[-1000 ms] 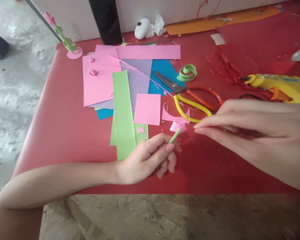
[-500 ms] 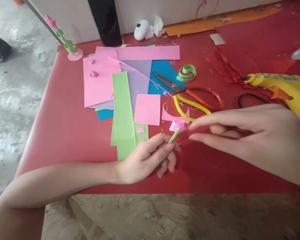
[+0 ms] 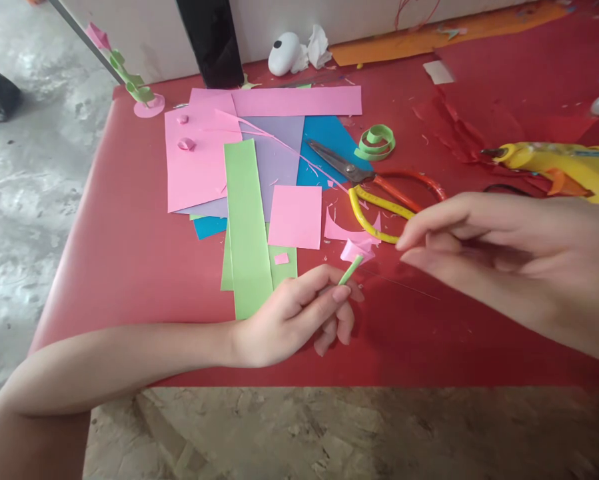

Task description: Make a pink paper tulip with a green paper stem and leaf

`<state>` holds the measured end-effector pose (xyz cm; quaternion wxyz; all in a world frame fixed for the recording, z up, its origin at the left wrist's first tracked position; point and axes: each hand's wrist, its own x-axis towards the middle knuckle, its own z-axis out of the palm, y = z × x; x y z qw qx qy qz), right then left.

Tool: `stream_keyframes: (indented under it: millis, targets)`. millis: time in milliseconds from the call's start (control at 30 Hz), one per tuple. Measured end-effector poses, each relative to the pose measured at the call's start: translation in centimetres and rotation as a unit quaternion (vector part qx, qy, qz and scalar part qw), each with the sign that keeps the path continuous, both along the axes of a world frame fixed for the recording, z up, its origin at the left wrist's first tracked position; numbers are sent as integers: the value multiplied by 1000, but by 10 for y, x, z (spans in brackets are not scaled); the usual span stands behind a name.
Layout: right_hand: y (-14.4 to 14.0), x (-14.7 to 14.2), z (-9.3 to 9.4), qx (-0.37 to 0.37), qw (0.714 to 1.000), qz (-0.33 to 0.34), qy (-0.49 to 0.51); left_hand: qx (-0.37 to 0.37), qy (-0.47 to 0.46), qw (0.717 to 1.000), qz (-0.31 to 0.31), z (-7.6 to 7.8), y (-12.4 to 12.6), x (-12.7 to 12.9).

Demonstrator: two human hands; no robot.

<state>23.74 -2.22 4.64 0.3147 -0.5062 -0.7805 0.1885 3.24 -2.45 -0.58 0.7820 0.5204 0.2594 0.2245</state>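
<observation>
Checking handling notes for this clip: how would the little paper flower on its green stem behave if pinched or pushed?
The paper flower probably crushes easily: its pink head is thin curled paper. Its narrow green stem, pinched by the left hand, looks light and likely bends under a sideways push.

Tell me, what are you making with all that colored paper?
A person is at work on a small paper flower. The left hand pinches its thin green stem, holding the pink bloom up over the red table. The right hand hovers just beside the bloom, thumb and finger close together, not touching it. Behind lie sheets of pink, green, purple and blue paper, a pair of scissors, a curl of green paper and a yellow glue gun.
</observation>
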Motion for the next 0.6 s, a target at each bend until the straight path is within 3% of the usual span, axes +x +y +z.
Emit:
stream_keyframes:
  millis: [100, 167, 267, 400, 467, 600]
  targets:
    - [-4, -4, 0, 71, 993, -23, -88, -2, 2, 1000, -1, 0, 0, 0]
    - [-5, -4, 2, 86, 992, -22, -87, 1, 0, 1000, -3, 0, 0, 0]
    - [-5, 0, 6, 54, 998, -13, -6, 4, -1, 1000, -3, 0, 0, 0]
    - [-2, 6, 5, -61, 993, -8, 103, 0, 0, 1000, -4, 0, 0, 1]
    - [-1, 6, 3, -80, 992, -3, 102, 1, 2, 1000, -3, 0, 0, 1]
    - [1, 4, 0, -43, 998, 4, 46, 0, 1, 1000, -2, 1, 0, 0]
